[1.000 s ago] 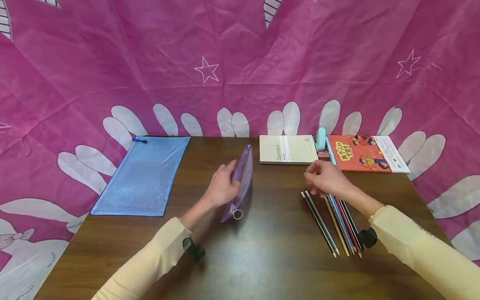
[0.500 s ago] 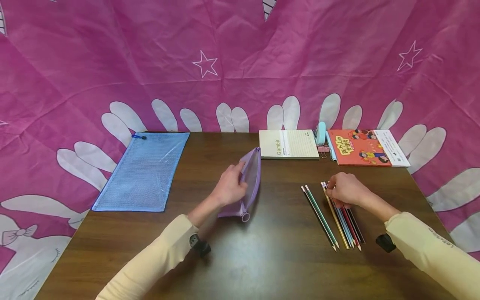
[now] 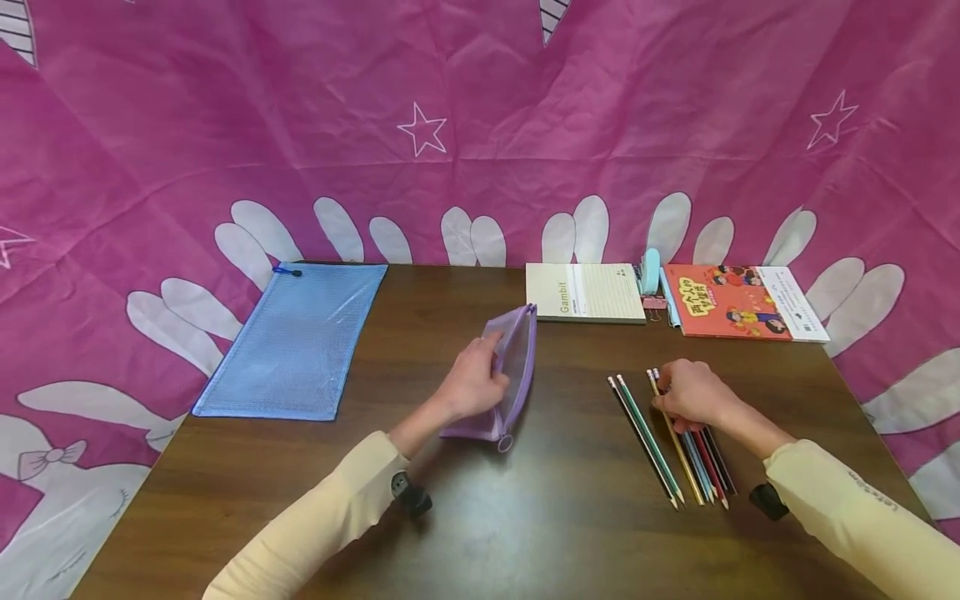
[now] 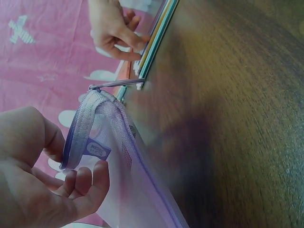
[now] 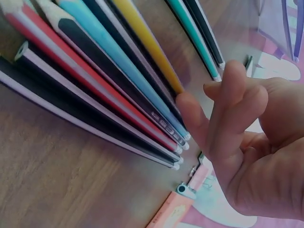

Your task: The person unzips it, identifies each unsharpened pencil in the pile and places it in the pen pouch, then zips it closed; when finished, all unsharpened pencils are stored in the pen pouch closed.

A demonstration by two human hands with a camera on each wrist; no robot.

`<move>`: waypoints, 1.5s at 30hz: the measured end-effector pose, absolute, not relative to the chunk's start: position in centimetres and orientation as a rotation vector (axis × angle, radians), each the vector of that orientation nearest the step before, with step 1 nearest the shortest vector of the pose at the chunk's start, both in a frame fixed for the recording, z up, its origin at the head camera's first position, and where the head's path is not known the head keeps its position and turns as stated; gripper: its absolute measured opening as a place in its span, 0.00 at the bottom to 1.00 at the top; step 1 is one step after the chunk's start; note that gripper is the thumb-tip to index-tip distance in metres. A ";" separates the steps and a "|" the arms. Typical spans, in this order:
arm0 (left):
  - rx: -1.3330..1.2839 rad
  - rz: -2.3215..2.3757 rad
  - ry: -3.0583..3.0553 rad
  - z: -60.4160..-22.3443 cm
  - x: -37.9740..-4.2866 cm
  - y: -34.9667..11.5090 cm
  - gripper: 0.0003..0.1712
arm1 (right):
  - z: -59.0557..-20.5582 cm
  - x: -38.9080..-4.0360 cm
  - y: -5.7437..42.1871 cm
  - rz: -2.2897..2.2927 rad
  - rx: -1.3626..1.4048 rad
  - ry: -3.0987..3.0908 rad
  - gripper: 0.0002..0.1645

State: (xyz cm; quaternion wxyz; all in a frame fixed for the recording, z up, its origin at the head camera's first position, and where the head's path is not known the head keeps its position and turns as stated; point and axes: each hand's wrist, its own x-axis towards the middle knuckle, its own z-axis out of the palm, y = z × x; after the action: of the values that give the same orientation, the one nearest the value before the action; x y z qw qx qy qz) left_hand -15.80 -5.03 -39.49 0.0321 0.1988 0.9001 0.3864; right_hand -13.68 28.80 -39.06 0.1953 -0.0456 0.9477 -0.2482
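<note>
My left hand grips a purple mesh zip pouch by one side of its mouth; the mouth gapes toward the right. In the left wrist view, the thumb and fingers hold the pouch rim near its small tag. My right hand is over the eraser ends of a loose row of pencils. In the right wrist view, a bent fingertip meets the end of a yellow pencil; no pinch shows. Blue, red and black-striped pencils lie beside it. A green pencil and a dark one lie apart, to the left.
On the brown table, a blue mesh zip folder lies at left. Along the back are a cream notebook, a light-blue stapler-like item, a pink binder clip and an orange book. A pink cloth hangs behind.
My right hand came down and toward me onto the pencils, then shifted slightly left to the yellow one. My left hand moved right with the pouch, whose mouth turned and spread wider.
</note>
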 end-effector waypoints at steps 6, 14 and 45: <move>0.595 1.207 2.773 -39.4 -15.9 -4.8 0.42 | -39.2 -13.8 28.3 -0.657 -0.136 2.699 0.13; 0.591 1.194 2.772 -39.6 -15.8 -4.7 0.42 | -39.5 -13.9 27.6 -0.563 -0.144 2.729 0.17; 0.589 1.246 2.751 -39.2 -15.5 -4.9 0.42 | -34.7 -17.3 20.2 -1.586 0.014 2.500 0.27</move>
State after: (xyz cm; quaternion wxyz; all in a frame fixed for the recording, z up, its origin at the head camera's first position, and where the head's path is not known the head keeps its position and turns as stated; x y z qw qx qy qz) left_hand -15.45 -4.90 -39.19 0.0326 0.1914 0.8936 0.4048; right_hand -17.34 20.19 -34.71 0.0905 0.0046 0.8410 -0.5335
